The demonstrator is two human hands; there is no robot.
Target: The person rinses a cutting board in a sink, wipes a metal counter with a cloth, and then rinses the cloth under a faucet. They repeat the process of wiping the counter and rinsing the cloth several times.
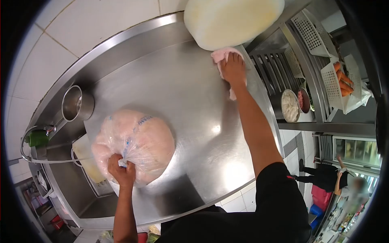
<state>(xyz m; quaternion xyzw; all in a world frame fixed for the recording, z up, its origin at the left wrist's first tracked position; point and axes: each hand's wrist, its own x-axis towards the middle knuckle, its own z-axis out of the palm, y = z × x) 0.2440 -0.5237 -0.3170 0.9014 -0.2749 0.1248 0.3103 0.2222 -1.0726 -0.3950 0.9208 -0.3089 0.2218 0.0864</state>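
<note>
My left hand is closed around the gathered neck of a large clear plastic bag. Pale pink contents that look like raw meat fill the bag, which rests on the steel counter. Farther off, at the right end of the counter, my right hand presses down on a pink cloth, with folds of it showing around the fingers. Just beyond that hand, a large round yellowish-white board stands at the back edge.
A steel pot stands at the counter's left, above a sink with a pale board in it. Shelving at right bears a basket of carrots and a bowl of white food. Another person stands far right.
</note>
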